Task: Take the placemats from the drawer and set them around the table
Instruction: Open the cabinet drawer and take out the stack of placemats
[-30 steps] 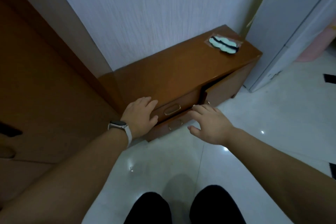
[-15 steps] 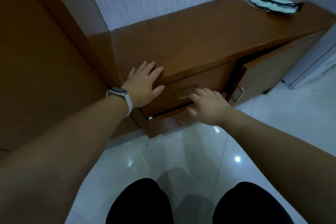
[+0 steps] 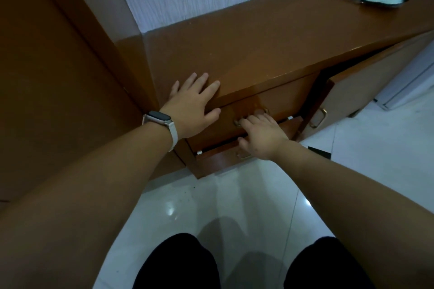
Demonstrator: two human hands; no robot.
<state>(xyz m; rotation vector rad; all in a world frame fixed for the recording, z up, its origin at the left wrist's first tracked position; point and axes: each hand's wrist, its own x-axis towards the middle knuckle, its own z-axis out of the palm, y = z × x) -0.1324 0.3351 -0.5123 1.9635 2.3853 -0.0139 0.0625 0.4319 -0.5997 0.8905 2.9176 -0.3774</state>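
Wooden drawer point(image 3: 288, 101), handle point(image 3: 237, 122) gripped by right hand point(image 3: 263, 138).

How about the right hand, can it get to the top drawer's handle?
Yes, most likely: the right hand has its fingers on the top drawer's handle, with nothing between. The left hand rests flat on the cabinet top, out of the way.

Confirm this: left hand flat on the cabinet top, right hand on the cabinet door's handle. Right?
No. The head view shows the right hand at the top drawer's handle instead; the left hand does lie flat on the cabinet top.
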